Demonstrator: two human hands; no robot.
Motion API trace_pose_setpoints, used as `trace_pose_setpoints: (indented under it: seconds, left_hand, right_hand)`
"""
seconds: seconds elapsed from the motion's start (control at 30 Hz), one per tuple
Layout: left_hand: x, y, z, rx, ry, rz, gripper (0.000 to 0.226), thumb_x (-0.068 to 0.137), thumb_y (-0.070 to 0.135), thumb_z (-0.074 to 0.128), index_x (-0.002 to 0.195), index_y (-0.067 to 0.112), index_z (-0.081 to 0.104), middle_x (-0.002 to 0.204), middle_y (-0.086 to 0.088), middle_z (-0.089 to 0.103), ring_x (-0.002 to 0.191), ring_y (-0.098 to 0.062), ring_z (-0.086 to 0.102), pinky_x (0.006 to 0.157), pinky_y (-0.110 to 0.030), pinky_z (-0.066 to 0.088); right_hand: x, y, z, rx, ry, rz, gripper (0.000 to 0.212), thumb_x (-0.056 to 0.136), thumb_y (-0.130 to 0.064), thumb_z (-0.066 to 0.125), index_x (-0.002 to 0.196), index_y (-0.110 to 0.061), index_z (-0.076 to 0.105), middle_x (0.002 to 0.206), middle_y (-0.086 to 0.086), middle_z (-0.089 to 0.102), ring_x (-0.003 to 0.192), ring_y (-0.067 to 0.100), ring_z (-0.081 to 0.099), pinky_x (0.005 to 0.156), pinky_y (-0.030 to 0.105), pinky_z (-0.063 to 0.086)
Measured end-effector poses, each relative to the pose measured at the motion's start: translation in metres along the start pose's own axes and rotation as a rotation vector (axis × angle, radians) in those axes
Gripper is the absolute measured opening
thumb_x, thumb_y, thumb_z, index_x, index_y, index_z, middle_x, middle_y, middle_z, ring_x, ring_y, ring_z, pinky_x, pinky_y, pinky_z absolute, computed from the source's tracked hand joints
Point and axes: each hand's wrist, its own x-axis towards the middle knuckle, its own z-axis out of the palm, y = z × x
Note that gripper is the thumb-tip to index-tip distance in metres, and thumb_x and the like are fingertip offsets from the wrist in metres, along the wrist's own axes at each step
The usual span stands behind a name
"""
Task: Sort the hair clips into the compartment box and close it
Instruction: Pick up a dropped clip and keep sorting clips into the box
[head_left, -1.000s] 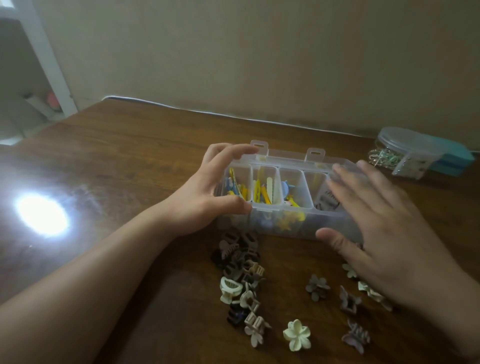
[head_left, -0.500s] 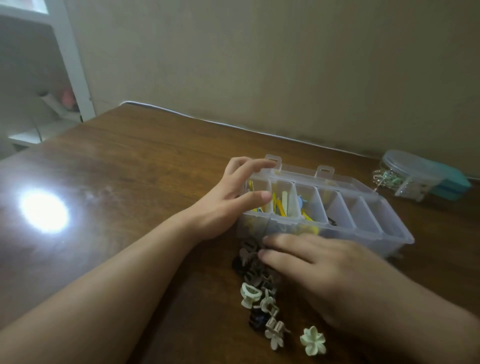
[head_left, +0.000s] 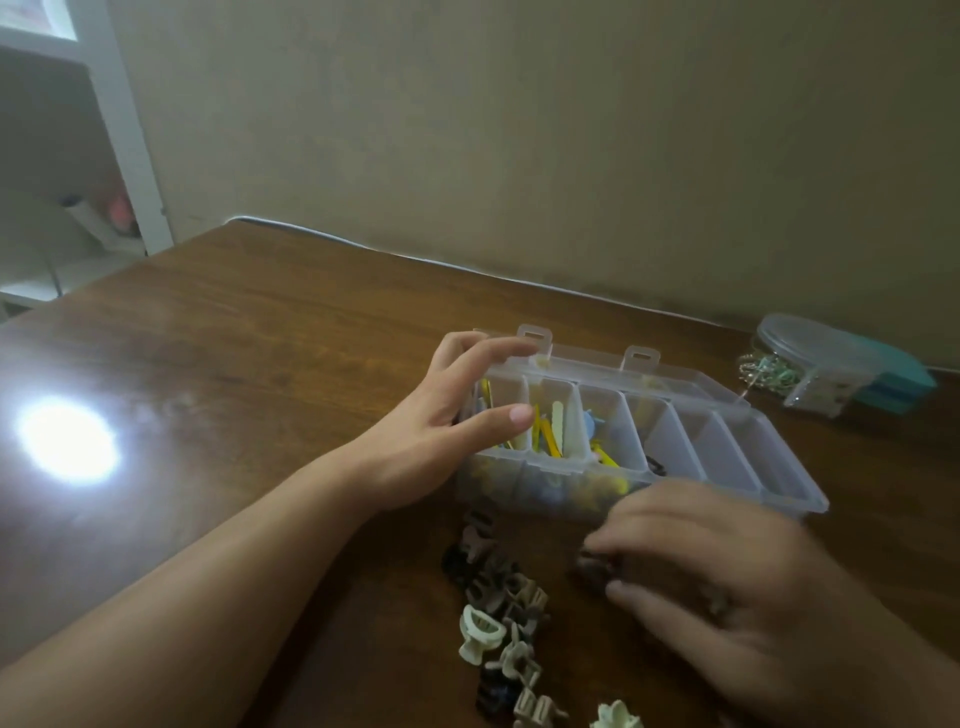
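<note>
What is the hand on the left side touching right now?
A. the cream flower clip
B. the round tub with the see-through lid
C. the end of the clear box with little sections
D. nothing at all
C: the left hand holds the near-left end of the clear compartment box, thumb on the front rim and fingers on the far rim.

Wooden table (head_left: 260, 364), clear lidded container (head_left: 795, 364) beside teal box (head_left: 898, 387), beige wall (head_left: 519, 130).
</note>
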Motion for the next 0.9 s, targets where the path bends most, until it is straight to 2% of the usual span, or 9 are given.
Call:
trace_pose_setpoints:
  seconds: [0.07, 0.17, 0.2, 0.3, 0.37, 0.43, 0.57, 0.73, 0.9]
  left_hand:
    - [0.0, -0.001, 0.0, 0.002, 0.003, -0.003, 0.065, 0.075, 0.071, 0.047, 0.137, 0.052, 0.041, 0.14, 0.023, 0.031, 0.135, 0.008, 0.029, 0.105, -0.024, 0.034]
    - [0.0, -0.001, 0.0, 0.002, 0.009, -0.004, 0.064, 0.075, 0.07, 0.048, 0.136, 0.053, 0.042, 0.141, 0.023, 0.031, 0.137, 0.006, 0.029, 0.11, -0.033, 0.035]
    - [0.0, -0.001, 0.001, 0.001, 0.011, -0.001, 0.063, 0.075, 0.07, 0.049, 0.135, 0.053, 0.043, 0.141, 0.023, 0.032, 0.138, 0.006, 0.029, 0.112, -0.036, 0.035]
    - [0.0, -0.002, 0.001, -0.009, 0.015, 0.01, 0.061, 0.076, 0.069, 0.05, 0.135, 0.052, 0.045, 0.142, 0.019, 0.033, 0.139, 0.001, 0.031, 0.113, -0.044, 0.039]
    - [-0.001, -0.002, 0.001, -0.018, 0.01, 0.011, 0.065, 0.076, 0.071, 0.052, 0.137, 0.049, 0.045, 0.142, 0.018, 0.033, 0.141, -0.005, 0.032, 0.111, -0.048, 0.041]
    - [-0.002, -0.002, 0.001, -0.02, 0.01, 0.01, 0.065, 0.077, 0.07, 0.052, 0.137, 0.048, 0.045, 0.142, 0.017, 0.033, 0.141, -0.01, 0.035, 0.111, -0.049, 0.041]
    - [-0.002, -0.001, -0.001, -0.004, 0.008, 0.002, 0.064, 0.077, 0.067, 0.05, 0.138, 0.047, 0.044, 0.142, 0.017, 0.033, 0.139, -0.007, 0.035, 0.11, -0.048, 0.043]
    - [-0.001, -0.001, 0.001, 0.005, 0.014, 0.001, 0.065, 0.077, 0.067, 0.05, 0.138, 0.046, 0.044, 0.142, 0.015, 0.033, 0.139, -0.002, 0.032, 0.11, -0.046, 0.043]
    - [-0.001, 0.0, 0.001, 0.001, 0.018, -0.007, 0.066, 0.076, 0.069, 0.05, 0.138, 0.047, 0.044, 0.143, 0.016, 0.033, 0.14, -0.004, 0.032, 0.111, -0.05, 0.04]
  right_hand:
    - [0.002, 0.002, -0.009, 0.044, 0.029, 0.087, 0.026, 0.091, -0.02, 0.063, 0.117, -0.018, 0.062, 0.114, -0.005, 0.065, 0.086, -0.01, 0.054, 0.069, 0.007, 0.046]
    - [-0.014, 0.009, -0.015, 0.008, 0.482, 0.176, 0.023, 0.079, -0.031, 0.063, 0.1, -0.023, 0.063, 0.099, -0.017, 0.063, 0.093, -0.007, 0.056, 0.075, 0.007, 0.046]
    - [-0.017, 0.014, -0.015, -0.015, 0.495, 0.24, 0.023, 0.079, -0.038, 0.06, 0.099, -0.027, 0.063, 0.099, -0.019, 0.062, 0.096, -0.005, 0.056, 0.08, 0.012, 0.047]
    - [-0.024, 0.035, -0.006, -0.141, 0.272, 0.376, 0.036, 0.085, -0.06, 0.044, 0.107, -0.038, 0.063, 0.116, -0.02, 0.059, 0.117, 0.007, 0.05, 0.097, 0.044, 0.045]
    - [-0.02, 0.041, -0.006, -0.18, 0.177, 0.398, 0.048, 0.087, -0.068, 0.036, 0.116, -0.039, 0.062, 0.13, -0.019, 0.053, 0.132, 0.013, 0.038, 0.105, 0.053, 0.036]
    - [-0.021, 0.036, -0.007, -0.187, 0.254, 0.332, 0.048, 0.088, -0.063, 0.042, 0.118, -0.031, 0.063, 0.131, -0.01, 0.056, 0.133, 0.019, 0.04, 0.106, 0.051, 0.036]
    - [-0.021, 0.013, -0.012, -0.095, 0.403, 0.001, 0.024, 0.085, -0.032, 0.066, 0.102, -0.017, 0.071, 0.102, -0.004, 0.069, 0.097, 0.008, 0.063, 0.084, 0.028, 0.051]
    - [-0.017, 0.008, 0.004, -0.267, -0.038, -0.111, 0.025, 0.087, -0.041, 0.059, 0.112, -0.04, 0.063, 0.109, -0.019, 0.067, 0.076, 0.005, 0.066, 0.048, 0.029, 0.053]
    - [-0.017, 0.011, 0.007, -0.253, -0.105, -0.099, 0.023, 0.083, -0.043, 0.061, 0.107, -0.043, 0.061, 0.094, -0.022, 0.066, 0.073, 0.005, 0.057, 0.042, 0.026, 0.047]
